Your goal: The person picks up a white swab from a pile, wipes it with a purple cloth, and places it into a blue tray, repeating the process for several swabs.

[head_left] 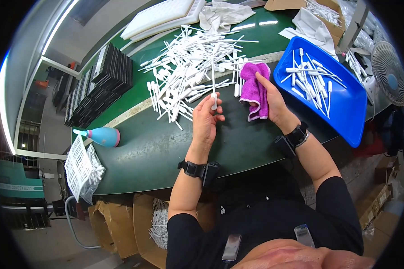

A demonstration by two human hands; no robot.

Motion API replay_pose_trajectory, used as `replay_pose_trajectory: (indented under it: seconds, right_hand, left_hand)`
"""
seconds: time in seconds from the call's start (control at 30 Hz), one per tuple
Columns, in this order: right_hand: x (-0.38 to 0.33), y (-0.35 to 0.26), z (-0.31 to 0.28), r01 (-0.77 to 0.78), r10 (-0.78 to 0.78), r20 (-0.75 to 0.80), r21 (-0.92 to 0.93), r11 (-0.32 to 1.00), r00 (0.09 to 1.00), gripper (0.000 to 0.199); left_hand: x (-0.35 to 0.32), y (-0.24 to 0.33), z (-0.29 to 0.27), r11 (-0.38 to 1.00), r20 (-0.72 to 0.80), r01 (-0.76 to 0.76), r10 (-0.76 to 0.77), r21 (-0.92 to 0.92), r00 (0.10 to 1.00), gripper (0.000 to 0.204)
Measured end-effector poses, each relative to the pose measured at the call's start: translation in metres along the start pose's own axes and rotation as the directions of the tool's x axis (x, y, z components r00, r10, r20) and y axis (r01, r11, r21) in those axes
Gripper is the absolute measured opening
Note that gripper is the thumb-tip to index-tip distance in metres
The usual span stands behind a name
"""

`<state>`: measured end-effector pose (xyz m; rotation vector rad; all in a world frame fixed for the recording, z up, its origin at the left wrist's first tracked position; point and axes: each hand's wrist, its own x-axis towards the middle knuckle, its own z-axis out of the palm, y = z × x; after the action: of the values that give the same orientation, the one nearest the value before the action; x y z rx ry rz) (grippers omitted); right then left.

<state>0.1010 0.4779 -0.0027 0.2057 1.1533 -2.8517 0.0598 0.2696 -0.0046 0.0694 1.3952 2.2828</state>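
My left hand pinches a thin white plastic stick by its thicker end, and the narrow stem points away from me. In my right hand is a bunched purple cloth with a pale edge, thumb on top. The two hands are apart, both over the near part of the green table. Just beyond my left hand spreads a large loose pile of similar white sticks. A blue tray to the right of the cloth holds several more of these sticks, lying crosswise.
On the left are stacked black trays, a light-blue spray bottle and a bag of sticks. White foam slabs and a white rag lie at the back. A fan stands right; cardboard boxes sit below the table.
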Motion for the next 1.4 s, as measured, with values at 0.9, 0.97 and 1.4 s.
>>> replay_pose_trajectory:
  seconds: [0.9, 0.97, 1.4]
  right_hand:
    - [0.014, 0.04, 0.002, 0.45, -0.616, -0.208, -0.515, 0.729, 0.76, 0.029]
    - [0.012, 0.046, 0.006, 0.475, -0.679, -0.084, -0.651, 0.592, 0.73, 0.028]
    - [-0.012, 0.035, 0.019, -0.078, 0.185, 0.146, -0.543, 0.836, 0.972, 0.032]
  left_hand:
    - [-0.024, -0.036, 0.039, 0.045, 0.492, -0.52, 0.267, 0.853, 0.829, 0.018]
    - [-0.02, -0.035, 0.036, -0.01, 0.492, -0.51, 0.28, 0.86, 0.824, 0.018]
    - [-0.007, 0.005, 0.018, 0.761, 0.025, -0.427, 0.477, 0.487, 0.878, 0.022]
